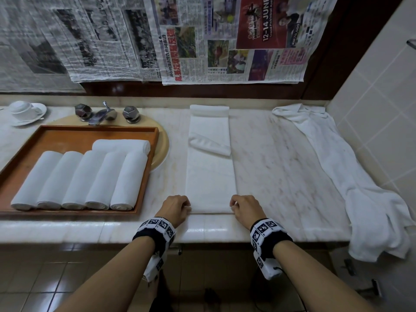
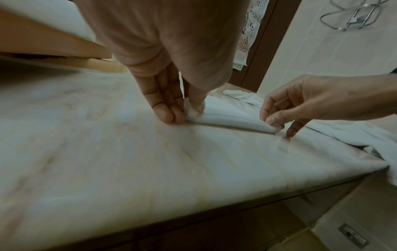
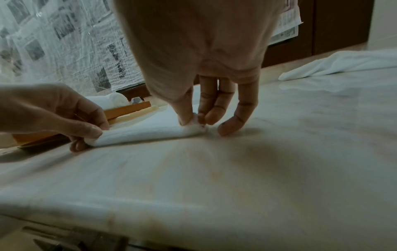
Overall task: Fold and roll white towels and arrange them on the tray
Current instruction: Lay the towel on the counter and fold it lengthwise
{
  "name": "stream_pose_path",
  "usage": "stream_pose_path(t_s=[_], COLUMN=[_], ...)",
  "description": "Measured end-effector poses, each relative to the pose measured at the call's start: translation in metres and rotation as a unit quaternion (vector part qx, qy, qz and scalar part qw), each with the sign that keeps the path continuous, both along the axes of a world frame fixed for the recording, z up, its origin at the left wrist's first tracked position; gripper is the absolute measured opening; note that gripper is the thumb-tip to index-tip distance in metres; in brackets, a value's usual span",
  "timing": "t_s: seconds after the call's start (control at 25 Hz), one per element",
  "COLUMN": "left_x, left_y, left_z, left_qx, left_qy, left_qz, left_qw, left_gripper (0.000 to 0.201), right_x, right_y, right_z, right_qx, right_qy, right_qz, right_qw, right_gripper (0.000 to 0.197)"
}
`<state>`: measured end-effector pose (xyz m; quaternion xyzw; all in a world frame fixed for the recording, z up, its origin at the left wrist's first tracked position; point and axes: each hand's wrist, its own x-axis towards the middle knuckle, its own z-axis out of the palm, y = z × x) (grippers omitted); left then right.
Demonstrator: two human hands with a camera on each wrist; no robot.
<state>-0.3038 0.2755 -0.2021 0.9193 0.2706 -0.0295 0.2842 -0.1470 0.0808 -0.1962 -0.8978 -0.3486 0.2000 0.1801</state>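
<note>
a pale veined marble worktop (image 1: 281, 158) runs under a wall papered with newspaper (image 1: 225, 39), with tiled wall off to your right. your left hand (image 1: 176, 208) and right hand (image 1: 244, 209) sit at the two near corners of a long folded towel (image 1: 210, 176), a narrow white terry strip stretching straight away from your grip. each grip is clamped on a corner: thumb and fingertips pinch the soft doubled edge, curling it up off the stone, which looks like the first turn of a roll. holding both ends at once should keep the roll even across its width. beyond your grip, a loose flap lies angled across the strip, and the far end is doubled into a thick band.

to the left of your grip a shallow wooden tray (image 1: 144, 174) holds five rolled towels (image 1: 78, 181) side by side, snug and cylindrical, with a sixth roll (image 1: 121, 145) laid crosswise behind them; there looks to be room left at the back. past the tray stand a chrome faucet (image 1: 105, 112) and a white cup and saucer (image 1: 26, 111). well to the right of your grip a crumpled unfolded towel (image 1: 351, 176) drapes over the worktop edge, likely waiting its turn.
</note>
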Motion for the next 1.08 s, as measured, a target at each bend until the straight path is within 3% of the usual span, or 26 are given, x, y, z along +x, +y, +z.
stream_pose_path(t_s=[0.16,0.36,0.48,0.76,0.88,1.08], left_x=[0.014,0.028,0.03,0.015,0.017,0.025], left_y=[0.003,0.004,-0.004,-0.014,-0.015,-0.007], left_z=[0.01,0.019,0.012,0.003,0.002,-0.001], left_qx=[0.002,0.015,0.069,0.118,0.142,0.153], left_qy=[0.06,0.097,0.095,0.093,0.106,0.116], left_qz=[0.028,0.048,-0.005,-0.046,-0.077,-0.094], left_qw=[0.998,0.994,0.993,0.988,0.981,0.977], left_gripper=[0.01,0.008,0.013,0.021,0.034,0.022], right_x=[0.001,0.002,-0.003,-0.015,-0.011,-0.004], right_y=[0.006,0.004,0.006,0.003,0.006,0.013], right_z=[0.004,-0.004,-0.011,-0.012,-0.007,0.001], right_qx=[-0.037,-0.051,-0.003,-0.003,-0.021,-0.06], right_qy=[-0.014,-0.111,-0.129,-0.094,-0.095,-0.113], right_qz=[-0.017,0.048,0.082,0.11,0.128,0.148], right_qw=[0.999,0.991,0.988,0.989,0.987,0.981], right_gripper=[0.015,0.013,0.016,0.022,0.017,0.022])
